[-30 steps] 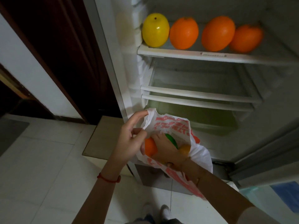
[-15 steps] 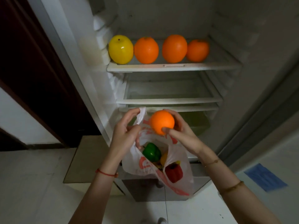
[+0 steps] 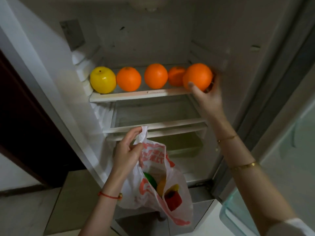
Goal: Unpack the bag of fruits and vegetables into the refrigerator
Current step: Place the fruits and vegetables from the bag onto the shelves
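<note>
The bag's (image 3: 158,178) red print is too blurred to read. The right hand (image 3: 207,99) grips an orange (image 3: 197,76) at the refrigerator shelf's (image 3: 136,96) right end; left hand (image 3: 127,150) fingers pinch the bag's handle before the open refrigerator.

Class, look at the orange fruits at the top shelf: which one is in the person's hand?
The rightmost orange, at the shelf's right end. The right hand grips it from below; the other three sit untouched.
</note>
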`<state>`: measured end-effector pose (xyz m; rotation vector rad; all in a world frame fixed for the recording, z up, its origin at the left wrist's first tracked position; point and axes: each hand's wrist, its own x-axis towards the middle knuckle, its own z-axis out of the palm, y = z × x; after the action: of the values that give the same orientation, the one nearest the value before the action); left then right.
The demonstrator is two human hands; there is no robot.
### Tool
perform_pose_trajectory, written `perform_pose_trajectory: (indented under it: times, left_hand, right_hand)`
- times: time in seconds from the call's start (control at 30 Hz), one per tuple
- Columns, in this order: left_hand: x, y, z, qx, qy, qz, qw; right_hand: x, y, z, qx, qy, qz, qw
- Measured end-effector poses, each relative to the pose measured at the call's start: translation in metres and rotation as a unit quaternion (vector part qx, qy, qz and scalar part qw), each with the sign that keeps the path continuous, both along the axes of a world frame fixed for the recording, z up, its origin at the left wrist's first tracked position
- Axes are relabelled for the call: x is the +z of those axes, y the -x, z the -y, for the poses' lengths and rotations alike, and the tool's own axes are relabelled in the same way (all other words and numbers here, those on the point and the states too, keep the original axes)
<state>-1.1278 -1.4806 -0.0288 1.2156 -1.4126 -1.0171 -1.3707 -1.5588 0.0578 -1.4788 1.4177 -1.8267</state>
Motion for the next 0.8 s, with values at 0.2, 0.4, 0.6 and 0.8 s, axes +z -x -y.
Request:
perform_pose_trajectory:
  times: [0.2, 0.4, 0.6, 0.8]
  left_hand:
    - [-0.004, 0.006, 0.007, 0.006, -0.001, 0.0, 1.0]
    - [-0.009, 0.005, 0.012, 0.008, -0.004, 0.01, 1.0]
    - [-0.011, 0.0, 0.011, 0.007, -0.004, 0.013, 1.0]
    - [-0.008, -0.001, 0.007, -0.003, -0.01, -0.013, 1.0]
  right_hand:
    - [0.017, 0.007, 0.035, -0.121, -0.004, -0.011, 0.993]
    - [0.005, 0.005, 0.05, -0.162, -0.006, -0.027, 0.986]
    - [0.001, 0.002, 0.055, -0.198, -0.027, -0.104, 0.974]
    - [0.0, 0.0, 0.053, -0.198, -0.025, -0.109, 0.974]
